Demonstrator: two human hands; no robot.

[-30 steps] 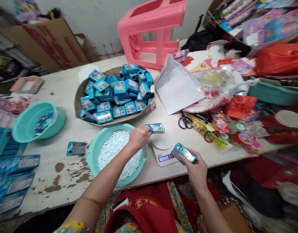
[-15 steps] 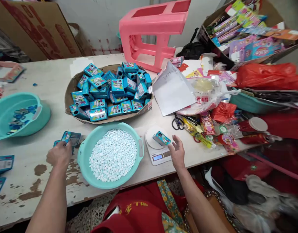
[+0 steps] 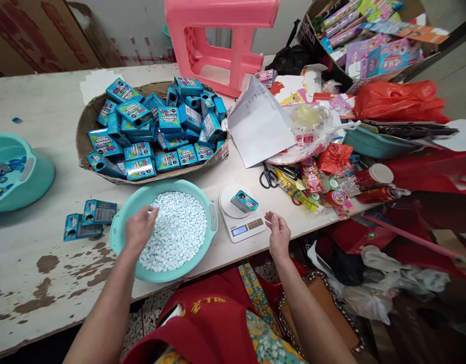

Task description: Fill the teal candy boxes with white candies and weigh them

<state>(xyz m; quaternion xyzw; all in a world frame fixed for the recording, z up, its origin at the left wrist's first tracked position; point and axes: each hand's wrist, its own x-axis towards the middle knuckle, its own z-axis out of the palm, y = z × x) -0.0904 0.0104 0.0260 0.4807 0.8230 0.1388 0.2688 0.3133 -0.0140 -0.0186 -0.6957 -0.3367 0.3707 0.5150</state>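
Smeared by motion, my left hand [image 3: 140, 228] hangs over the left side of a turquoise basin [image 3: 121, 217] of small pale candies [image 3: 175, 232]. Whether its fingers hold anything does not show. Right of the basin is a white kitchen scale [image 3: 243, 230] with a lit display. One small blue candy tin [image 3: 245, 200] lies on its round plate. My right hand [image 3: 279, 233] is just right of the scale, fingers loosely curled and apart, holding nothing. Two flat blue tins or packs [image 3: 99, 211] overlap on the table left of the basin.
Behind the basin, a cardboard tray [image 3: 84, 151] is heaped with blue candy tins [image 3: 169, 120]. Another turquoise basin [image 3: 39, 177] with blue pieces stands far left. A pink stool [image 3: 221, 15], a paper sheet [image 3: 261, 126], scissors [image 3: 268, 177] and piled packaging crowd the back and right.
My left hand has left the flat blue packs and moved right over the candy basin. My right hand has stayed beside the scale. The camera view has shifted.
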